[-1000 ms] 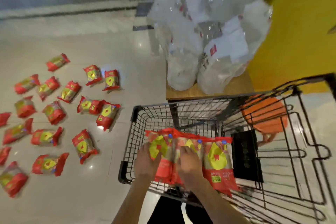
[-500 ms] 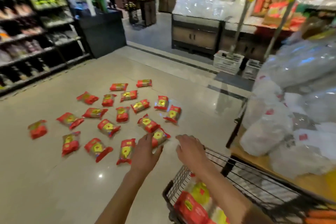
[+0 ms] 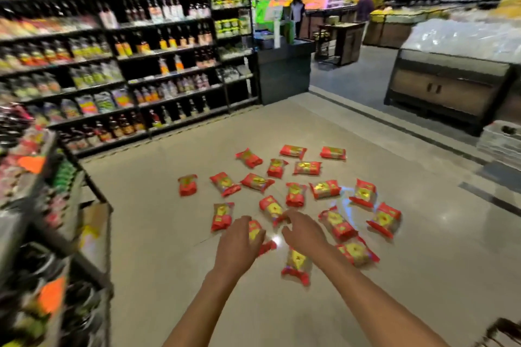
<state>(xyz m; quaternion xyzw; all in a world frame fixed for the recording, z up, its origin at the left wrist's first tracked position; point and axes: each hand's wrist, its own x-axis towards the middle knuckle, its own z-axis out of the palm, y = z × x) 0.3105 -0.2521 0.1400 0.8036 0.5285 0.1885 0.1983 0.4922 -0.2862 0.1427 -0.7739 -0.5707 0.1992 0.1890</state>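
Note:
Several red and yellow snack packets [image 3: 324, 189] lie scattered on the shiny store floor. My left hand [image 3: 239, 242] is stretched forward above one packet [image 3: 256, 231], fingers loosely bent, holding nothing. My right hand [image 3: 303, 229] reaches out beside it, fingers relaxed and empty, near another packet [image 3: 271, 207]. One packet [image 3: 296, 263] lies just below my right wrist. Whether either hand touches a packet is unclear through the blur.
Dark shelves of bottles [image 3: 158, 70] run along the left. A nearer rack [image 3: 56, 234] stands at the left edge. A black counter [image 3: 284, 70] and a display stand [image 3: 451, 93] sit behind. A corner of the trolley [image 3: 504, 332] shows bottom right. Two people stand far off.
My view swung left from the trolley to the floor packets. Both hands left the packets in the trolley and now reach out over the floor, empty.

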